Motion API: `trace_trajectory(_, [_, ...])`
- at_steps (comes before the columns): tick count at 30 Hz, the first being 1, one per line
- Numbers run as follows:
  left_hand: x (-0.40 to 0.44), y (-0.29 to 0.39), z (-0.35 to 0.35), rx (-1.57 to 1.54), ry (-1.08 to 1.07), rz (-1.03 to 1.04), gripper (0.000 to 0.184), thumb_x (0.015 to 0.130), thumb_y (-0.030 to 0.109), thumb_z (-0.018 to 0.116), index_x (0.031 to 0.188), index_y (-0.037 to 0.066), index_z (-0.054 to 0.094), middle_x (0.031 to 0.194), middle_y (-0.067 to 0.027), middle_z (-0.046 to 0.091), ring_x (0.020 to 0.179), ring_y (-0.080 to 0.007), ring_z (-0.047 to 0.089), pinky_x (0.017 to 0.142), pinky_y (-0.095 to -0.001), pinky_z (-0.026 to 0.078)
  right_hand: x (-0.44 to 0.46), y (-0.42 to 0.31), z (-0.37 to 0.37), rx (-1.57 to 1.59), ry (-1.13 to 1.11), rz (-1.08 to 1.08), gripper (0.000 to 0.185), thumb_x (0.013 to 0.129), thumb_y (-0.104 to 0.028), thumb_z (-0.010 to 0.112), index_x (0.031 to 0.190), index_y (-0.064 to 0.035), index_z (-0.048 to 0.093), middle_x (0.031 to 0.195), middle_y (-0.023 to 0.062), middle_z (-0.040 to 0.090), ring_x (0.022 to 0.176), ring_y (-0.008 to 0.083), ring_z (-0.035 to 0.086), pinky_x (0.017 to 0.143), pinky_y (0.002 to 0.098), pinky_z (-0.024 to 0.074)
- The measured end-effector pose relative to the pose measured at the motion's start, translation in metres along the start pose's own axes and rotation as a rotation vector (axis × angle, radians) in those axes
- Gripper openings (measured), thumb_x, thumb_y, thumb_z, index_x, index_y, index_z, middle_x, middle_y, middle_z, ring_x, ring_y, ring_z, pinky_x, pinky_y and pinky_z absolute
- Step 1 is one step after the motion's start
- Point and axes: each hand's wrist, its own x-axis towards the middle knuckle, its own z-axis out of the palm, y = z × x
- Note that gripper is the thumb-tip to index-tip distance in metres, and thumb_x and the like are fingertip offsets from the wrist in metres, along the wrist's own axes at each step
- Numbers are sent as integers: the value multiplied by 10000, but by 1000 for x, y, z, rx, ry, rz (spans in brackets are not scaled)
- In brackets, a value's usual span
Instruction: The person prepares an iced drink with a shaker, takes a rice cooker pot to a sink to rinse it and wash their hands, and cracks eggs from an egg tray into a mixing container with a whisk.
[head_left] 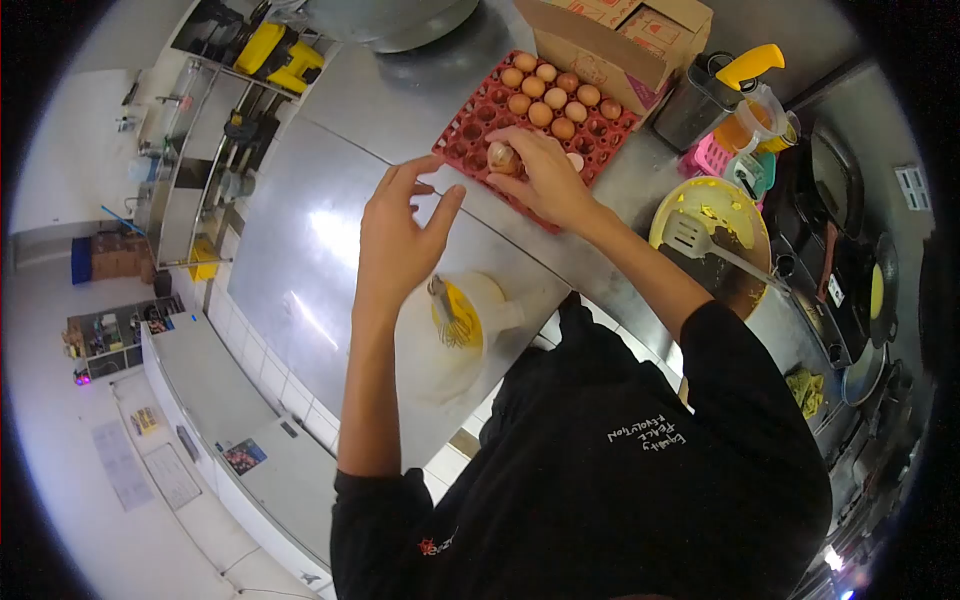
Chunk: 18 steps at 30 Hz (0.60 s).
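Note:
Over the near side of a red egg tray [463,131], my right hand [545,180] has its fingers closed round an eggshell [503,157]. Several brown eggs [540,114] sit in the tray's far part. My left hand [405,230] is raised left of the tray, fingers apart and bent, with nothing in it. Below it stands a pale jug [495,300] holding yellow liquid and a metal whisk [452,318].
A cardboard box [590,55] stands behind the tray. To the right are a dark container [695,105] with a yellow-handled tool, a yellow-smeared bowl [665,215] with a slotted spatula [688,235], and pans on a stove.

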Motion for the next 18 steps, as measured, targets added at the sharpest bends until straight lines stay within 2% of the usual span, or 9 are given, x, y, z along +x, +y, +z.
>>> trace_trajectory(3, [73, -26, 29, 128, -185, 124, 427, 993, 225, 787, 1378, 57, 709, 1321, -171, 755, 1093, -296, 775, 919, -416, 609, 11, 55, 0, -178, 127, -25, 443, 938, -199, 834, 1333, -79, 674, 1265, 133, 686, 1075, 373, 695, 965, 472, 562])
trace_trajectory(6, [140, -56, 76, 288, -280, 223, 464, 946, 190, 777, 1384, 57, 704, 1305, -198, 750, 1098, -350, 770, 947, -442, 606, 18, 100, -11, -580, 142, 207, 403, 936, -198, 798, 1300, -81, 673, 1236, 145, 679, 1033, 386, 711, 911, 484, 589])
trace_trajectory(10, [200, -92, 149, 357, -226, 459, 486, 906, 182, 776, 1374, 67, 715, 1270, -197, 755, 1074, -388, 765, 953, -483, 598, 20, 108, -17, -672, -82, 457, 412, 923, -167, 769, 1305, -61, 656, 1245, 182, 667, 1024, 410, 740, 831, 519, 622])
trace_trajectory(12, [213, -87, 177, 282, -354, 612, 532, 880, 240, 798, 1374, 61, 715, 1237, -190, 759, 1126, -401, 739, 972, -500, 583, 16, 107, -18, -648, -77, 456, 464, 904, -233, 796, 1289, -23, 646, 1228, 218, 693, 1015, 443, 746, 852, 559, 617])
trace_trajectory(13, [211, -40, 172, 526, -791, 422, 544, 884, 289, 800, 1363, 45, 714, 1204, -158, 775, 1163, -346, 728, 962, -466, 580, 9, 122, -15, -564, -77, 452, 476, 872, -307, 840, 1234, -36, 691, 1144, 228, 728, 1039, 416, 749, 853, 540, 623])
trace_trajectory(14, [207, -40, 176, 540, -765, 383, 540, 887, 275, 799, 1369, 48, 707, 1206, -159, 771, 1153, -337, 734, 944, -456, 587, 0, 133, -14, -480, -77, 450, 497, 840, -381, 884, 1179, -49, 735, 1060, 238, 763, 1064, 388, 752, 854, 521, 628])
trace_trajectory(16, [190, -38, 210, 624, -597, 385, 535, 893, 246, 797, 1381, 54, 692, 1210, -162, 761, 1133, -320, 746, 908, -436, 601, 31, 71, -35, -171, 121, 364, 745, 841, -435, 888, 1440, -47, 674, 1284, 219, 758, 1174, 415, 725, 997, 480, 600])
trace_trajectory(17, [192, -46, 228, 689, -533, 372, 533, 896, 232, 796, 1388, 57, 685, 1212, -163, 757, 1123, -312, 752, 891, -426, 609, 6, 130, -21, -131, 168, 277, 598, 931, -283, 792, 1457, -32, 657, 1450, 265, 673, 1294, 431, 680, 1079, 486, 564])
trace_trajectory(18, [197, -48, 234, 752, -487, 346, 532, 899, 217, 795, 1394, 59, 678, 1214, -165, 752, 1113, -304, 758, 873, -416, 616, -3, 140, -19, -301, 67, 339, 635, 920, -221, 815, 1490, -25, 615, 1518, 268, 598, 1274, 446, 677, 1051, 508, 573])
